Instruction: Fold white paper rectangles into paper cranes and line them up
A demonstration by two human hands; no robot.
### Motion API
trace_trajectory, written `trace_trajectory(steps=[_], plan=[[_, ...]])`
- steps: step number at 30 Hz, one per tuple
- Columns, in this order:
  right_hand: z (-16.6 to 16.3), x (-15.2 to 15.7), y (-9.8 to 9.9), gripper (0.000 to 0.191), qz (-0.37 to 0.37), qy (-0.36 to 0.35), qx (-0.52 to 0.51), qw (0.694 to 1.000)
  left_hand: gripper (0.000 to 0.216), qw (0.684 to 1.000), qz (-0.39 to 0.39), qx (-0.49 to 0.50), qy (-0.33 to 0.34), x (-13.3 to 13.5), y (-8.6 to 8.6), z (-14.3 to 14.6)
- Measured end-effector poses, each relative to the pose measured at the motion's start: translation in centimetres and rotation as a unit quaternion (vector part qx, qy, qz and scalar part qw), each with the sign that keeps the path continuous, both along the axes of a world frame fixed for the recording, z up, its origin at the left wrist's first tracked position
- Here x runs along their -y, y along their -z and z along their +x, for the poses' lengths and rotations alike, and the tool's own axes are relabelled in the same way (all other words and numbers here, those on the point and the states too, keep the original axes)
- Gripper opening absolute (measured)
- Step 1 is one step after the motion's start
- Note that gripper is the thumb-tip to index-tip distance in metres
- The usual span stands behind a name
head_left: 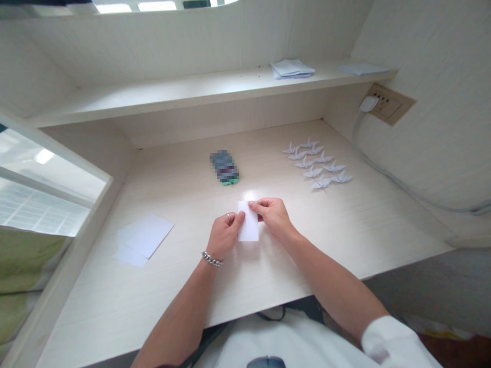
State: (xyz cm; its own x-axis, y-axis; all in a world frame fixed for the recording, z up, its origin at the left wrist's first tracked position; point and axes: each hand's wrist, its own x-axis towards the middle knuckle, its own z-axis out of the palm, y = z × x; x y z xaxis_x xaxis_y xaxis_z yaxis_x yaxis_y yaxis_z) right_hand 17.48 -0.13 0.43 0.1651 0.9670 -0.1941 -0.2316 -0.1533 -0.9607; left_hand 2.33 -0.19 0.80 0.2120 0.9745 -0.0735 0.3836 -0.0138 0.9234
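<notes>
White paper [248, 228] pinched between left hand [224, 236] and right hand [274, 215] fills centre. Bare desk [364, 225] rightward up to paper cranes [317, 164]. Loose sheets [143, 239] far left; blurred object [224, 167], maybe phone, behind.

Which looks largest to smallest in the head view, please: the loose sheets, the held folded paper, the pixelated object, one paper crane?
1. loose sheets
2. folded paper and pixelated object: they look alike, and the object lies farther off, so unranked
3. paper crane, clearly smallest

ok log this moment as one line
left hand: pinching folded paper | right hand: pinching its top edge | paper cranes: far right on desk | loose sheets: left
</notes>
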Motion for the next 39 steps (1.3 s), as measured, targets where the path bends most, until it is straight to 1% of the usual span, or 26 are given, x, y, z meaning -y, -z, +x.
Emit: trace_trajectory(steps=[4,8,10,12,14,16,19,20,21,22,23,25,26,27,28,30,32,34,35,36,39], plan=[[0.3,-0.3,0.2,0.033,0.002,0.007,0.012,1.000,0.052,0.999,0.023,-0.026,-0.013,0.0,0.2,0.1],[0.7,-0.4,0.3,0.034,0.002,0.013,0.018,1.000,0.053,1.000,0.011,-0.002,-0.022,0.0,0.2,-0.1],[0.8,-0.5,0.3,0.034,0.001,0.019,0.018,1.000,0.051,1.000,-0.006,0.023,-0.009,0.1,0.1,0.0],[1.0,-0.5,0.3,0.034,0.001,0.025,0.017,1.000,0.049,0.998,-0.031,0.042,0.023,0.2,-0.1,0.0],[1.1,-0.5,0.1,0.035,-0.004,0.029,0.012,0.999,0.050,0.997,-0.045,0.036,0.047,0.3,-0.4,0.0],[1.2,-0.5,-0.1,0.034,-0.013,0.034,0.003,0.999,0.054,0.998,-0.036,0.020,0.052,0.3,-0.6,-0.1],[1.6,-0.5,-0.5,0.034,-0.025,0.052,-0.015,0.998,0.056,0.999,0.012,0.023,0.025,0.2,-0.7,-0.5],[1.7,-0.5,-0.6,0.034,-0.029,0.058,-0.023,0.998,0.053,0.999,0.036,0.029,0.011,0.2,-0.8,-0.7],[1.8,-0.5,-0.6,0.033,-0.033,0.061,-0.032,0.997,0.046,0.997,0.067,0.034,-0.003,0.2,-0.8,-0.8],[1.8,-0.5,-0.6,0.033,-0.037,0.061,-0.040,0.997,0.035,0.994,0.103,0.038,-0.008,0.3,-0.9,-0.8],[1.9,-0.5,-0.6,0.034,-0.043,0.055,-0.047,0.996,0.024,0.989,0.143,0.039,-0.003,0.3,-1.0,-0.8],[1.8,-0.3,-0.6,0.034,-0.057,0.029,-0.051,0.997,0.026,0.976,0.213,0.031,0.032,0.5,-1.3,-0.7],[1.7,-0.3,-0.5,0.034,-0.065,0.008,-0.043,0.997,0.025,0.972,0.231,0.028,0.041,0.6,-1.4,-0.6],[1.7,-0.2,-0.5,0.035,-0.069,-0.012,-0.026,0.997,0.019,0.973,0.228,0.026,0.039,0.6,-1.4,-0.5],[1.6,-0.2,-0.5,0.038,-0.066,-0.028,0.003,0.997,0.014,0.978,0.205,0.028,0.020,0.6,-1.4,-0.5],[1.5,0.0,-0.5,0.041,-0.031,-0.045,0.075,0.996,0.018,0.991,0.118,0.046,-0.040,0.3,-1.2,-0.7],[1.4,0.3,-0.6,0.038,0.023,-0.067,0.116,0.991,0.025,0.993,0.035,0.079,-0.076,0.0,-0.8,-1.0],[1.0,0.6,-0.7,0.040,0.054,-0.129,0.096,0.986,0.029,0.990,-0.010,0.112,-0.082,-0.3,-0.4,-1.2],[0.8,0.8,-0.7,0.040,0.055,-0.159,0.077,0.983,0.031,0.989,-0.022,0.121,-0.081,-0.4,-0.2,-1.3],[0.5,0.9,-0.6,0.039,0.051,-0.172,0.064,0.982,0.033,0.988,-0.028,0.126,-0.080,-0.5,0.0,-1.4],[0.0,1.2,-0.4,0.037,0.015,-0.157,0.042,0.987,0.038,0.990,-0.023,0.112,-0.084,-0.4,0.2,-1.4]])
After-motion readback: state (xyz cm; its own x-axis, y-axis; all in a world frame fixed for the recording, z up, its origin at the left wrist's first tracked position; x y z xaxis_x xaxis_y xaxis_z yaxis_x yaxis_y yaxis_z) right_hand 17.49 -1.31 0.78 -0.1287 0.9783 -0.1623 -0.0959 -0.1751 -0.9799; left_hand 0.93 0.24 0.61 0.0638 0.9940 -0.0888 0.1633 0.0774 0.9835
